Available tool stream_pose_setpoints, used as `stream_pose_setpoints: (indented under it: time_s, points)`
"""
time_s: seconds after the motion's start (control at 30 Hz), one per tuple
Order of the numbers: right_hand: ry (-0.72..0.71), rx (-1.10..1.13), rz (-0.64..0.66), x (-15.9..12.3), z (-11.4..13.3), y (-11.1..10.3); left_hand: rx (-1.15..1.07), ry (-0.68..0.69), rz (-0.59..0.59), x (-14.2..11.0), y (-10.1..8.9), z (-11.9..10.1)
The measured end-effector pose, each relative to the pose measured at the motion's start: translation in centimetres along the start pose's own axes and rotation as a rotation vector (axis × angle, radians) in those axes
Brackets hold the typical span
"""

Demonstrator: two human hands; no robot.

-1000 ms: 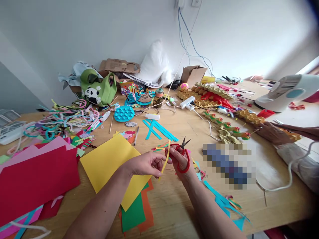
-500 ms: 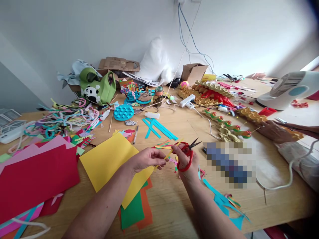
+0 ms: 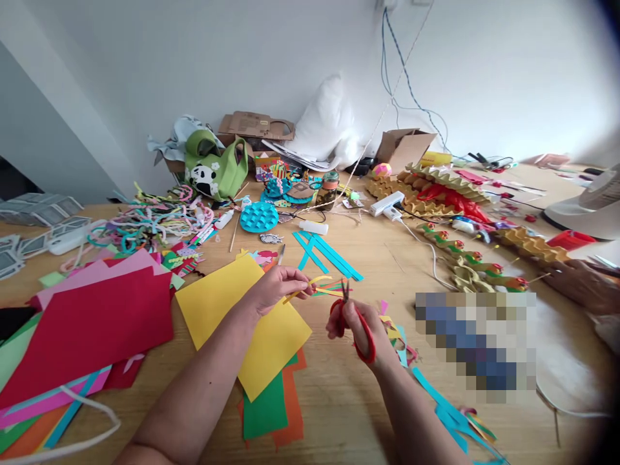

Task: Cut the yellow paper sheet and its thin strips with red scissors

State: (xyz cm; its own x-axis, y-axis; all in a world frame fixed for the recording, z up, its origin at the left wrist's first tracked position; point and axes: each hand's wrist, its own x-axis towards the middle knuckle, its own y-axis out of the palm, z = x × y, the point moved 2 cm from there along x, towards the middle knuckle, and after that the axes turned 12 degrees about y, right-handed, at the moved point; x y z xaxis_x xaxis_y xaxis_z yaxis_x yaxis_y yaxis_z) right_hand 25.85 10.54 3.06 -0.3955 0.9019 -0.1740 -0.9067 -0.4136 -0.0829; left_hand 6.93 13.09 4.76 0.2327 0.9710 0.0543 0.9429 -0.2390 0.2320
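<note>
My left hand (image 3: 275, 286) pinches a thin yellow paper strip (image 3: 304, 288) above the wooden table. My right hand (image 3: 361, 326) is closed through the handles of red scissors (image 3: 352, 318), whose short blades point up toward several loose coloured strips (image 3: 329, 287) lying just past the yellow one. A yellow sheet (image 3: 242, 316) lies under my left wrist, on top of green and orange sheets (image 3: 271, 407).
Red and pink sheets (image 3: 92, 323) lie at left, a heap of pipe cleaners (image 3: 150, 219) behind them. Turquoise strips (image 3: 329, 253), a glue bottle (image 3: 312, 227), a green panda bag (image 3: 213, 169) and paper dragon figures (image 3: 465, 255) crowd the far side. Another person's hand (image 3: 578, 284) rests at right, near a white fan (image 3: 588, 206).
The camera swung left. My left hand moved away from the scissors with the yellow strip. My right hand dropped toward me and turned the scissor blades upright.
</note>
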Motion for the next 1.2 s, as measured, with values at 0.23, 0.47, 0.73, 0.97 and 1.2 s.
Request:
stream_pose_setpoints:
  time_s: [0.23,0.47,0.73,0.97,1.2]
  points:
    - [0.231,-0.097,0.127,-0.52,0.25,1.19,-0.031,0.088,0.062,-0.19,0.08,-0.7]
    - [0.286,-0.087,0.122,-0.4,-0.41,1.05,0.144,0.076,0.126,-0.39,0.62,-0.66]
    - [0.315,-0.085,0.097,-0.32,-0.16,1.17,0.19,0.097,0.161,-0.33,0.48,-0.14]
    - [0.309,-0.077,0.095,-0.23,-0.54,1.02,0.181,0.1,0.171,-0.34,0.43,-0.03]
    - [0.312,-0.097,0.091,-0.2,-0.61,1.02,0.171,0.102,0.18,-0.35,0.43,0.03]
